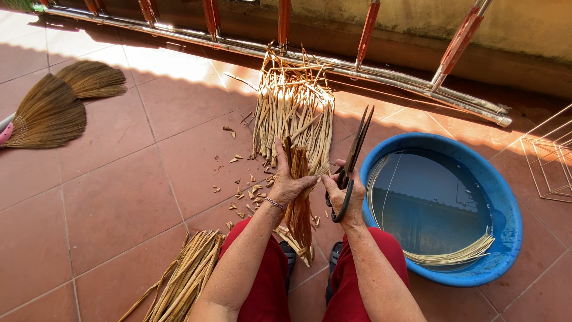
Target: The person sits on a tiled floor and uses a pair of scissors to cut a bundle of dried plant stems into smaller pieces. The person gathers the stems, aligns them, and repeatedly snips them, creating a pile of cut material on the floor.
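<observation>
Left hand [288, 182] fingers wrapped round bundle of split strips [299, 197], upright between my knees. Right hand [345, 197] fingers through scissors [351, 161] handles, blades nearly shut. Strips look light, stiff, splintery; I'd grab mid-bundle.

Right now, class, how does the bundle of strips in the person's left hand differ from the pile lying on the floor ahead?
The held bundle is darker, reddish brown, and narrow; the floor pile is paler, straw-coloured and wider. The bundle is gathered tight in the left hand; the pile lies loose and fanned out on the tiles, untouched. Both are long, flat, dried plant strips.
</observation>
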